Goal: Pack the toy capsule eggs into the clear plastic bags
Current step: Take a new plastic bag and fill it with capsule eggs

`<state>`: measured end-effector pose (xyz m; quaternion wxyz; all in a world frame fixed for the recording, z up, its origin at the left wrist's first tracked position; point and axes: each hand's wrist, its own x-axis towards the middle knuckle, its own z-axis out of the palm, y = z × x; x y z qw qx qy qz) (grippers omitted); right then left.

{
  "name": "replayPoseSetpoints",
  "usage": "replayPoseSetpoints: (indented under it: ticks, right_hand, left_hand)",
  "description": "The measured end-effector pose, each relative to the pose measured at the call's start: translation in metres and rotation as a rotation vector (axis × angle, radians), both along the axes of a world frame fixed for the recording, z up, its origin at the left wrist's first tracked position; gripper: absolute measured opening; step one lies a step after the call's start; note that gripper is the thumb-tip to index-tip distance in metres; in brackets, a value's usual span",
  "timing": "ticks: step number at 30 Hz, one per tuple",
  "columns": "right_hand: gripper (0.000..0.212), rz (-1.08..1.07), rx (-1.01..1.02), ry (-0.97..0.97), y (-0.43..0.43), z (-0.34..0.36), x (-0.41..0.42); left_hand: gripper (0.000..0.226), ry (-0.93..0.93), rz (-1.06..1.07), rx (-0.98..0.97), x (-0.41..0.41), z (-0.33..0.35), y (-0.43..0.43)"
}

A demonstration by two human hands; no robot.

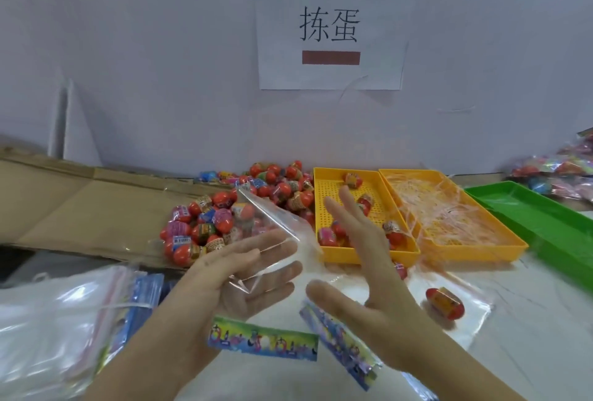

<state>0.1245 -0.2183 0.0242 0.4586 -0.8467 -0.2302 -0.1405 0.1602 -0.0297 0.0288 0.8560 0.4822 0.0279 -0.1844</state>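
Observation:
A clear plastic bag (276,224) lies tilted across the palm of my left hand (244,278), whose fingers are straight under it. My right hand (362,266) is flat and upright just to the right of the bag, fingers straight, holding nothing. A heap of toy capsule eggs (231,211), mostly red with printed wrappers, sits behind my left hand. Several more eggs lie in a yellow perforated tray (324,195). One red egg (444,302) lies on a clear bag on the table at the right.
A second yellow tray (481,240) holds thin plastic strips; a green tray (545,217) stands right of it. Printed header cards (263,339) lie near the front. A stack of clear bags (48,330) is at the left, flattened cardboard (80,201) behind. Packed bags (564,169) sit far right.

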Motion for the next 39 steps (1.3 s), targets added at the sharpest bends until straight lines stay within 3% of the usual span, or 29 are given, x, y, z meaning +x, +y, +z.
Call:
replayPoseSetpoints:
  ticks: [3,6,12,22,25,26,28,30,32,33,36,37,39]
  right_hand:
    - [0.090,-0.029,0.449,0.402,0.001,0.000,0.004]
    - [0.087,0.067,0.659,0.674,-0.002,0.002,0.011]
    - [0.036,0.098,0.724,0.526,-0.001,0.009,0.004]
    - [0.019,0.039,0.748,0.419,0.003,0.012,0.001]
    - [0.010,-0.004,0.771,0.290,0.004,0.014,-0.002]
    - [0.008,-0.020,0.775,0.243,0.005,0.015,-0.004]
    - [0.014,-0.118,0.651,0.107,0.005,0.014,-0.009]
    - [0.026,-0.213,0.445,-0.039,0.005,0.012,-0.012]
    - [0.022,-0.084,0.309,-0.103,0.009,0.012,-0.015]
    - [0.032,0.012,0.214,-0.110,0.010,0.011,-0.017]
    - [0.067,0.196,0.005,-0.118,0.007,0.013,-0.018]
    - [0.069,0.204,0.010,-0.124,0.004,0.015,-0.017]
    - [0.057,0.110,0.140,-0.105,-0.006,0.022,-0.011]
  left_hand:
    - [0.028,-0.096,-0.074,-0.015,-0.007,-0.013,0.011]
    - [0.032,-0.115,-0.090,0.027,-0.008,-0.017,0.009]
    - [0.022,-0.199,0.004,0.143,-0.018,-0.005,-0.002]
    - [0.030,-0.235,0.059,0.231,-0.022,-0.005,-0.006]
    - [0.053,-0.475,0.313,0.624,-0.027,-0.009,-0.009]
    - [0.050,-0.615,0.426,0.772,-0.031,-0.009,-0.010]
    - [0.042,-0.817,0.538,0.871,-0.038,-0.010,-0.012]
    - [0.048,-0.871,0.406,0.764,-0.047,-0.011,-0.016]
    - [0.060,-0.799,0.104,0.526,-0.053,-0.009,-0.024]
    - [0.060,-0.748,0.024,0.416,-0.054,-0.008,-0.029]
    - [0.032,-0.590,0.238,0.224,-0.047,-0.007,-0.030]
    - [0.021,-0.516,0.327,0.187,-0.043,-0.004,-0.026]
    - [0.020,-0.391,0.404,0.147,-0.034,0.000,-0.016]
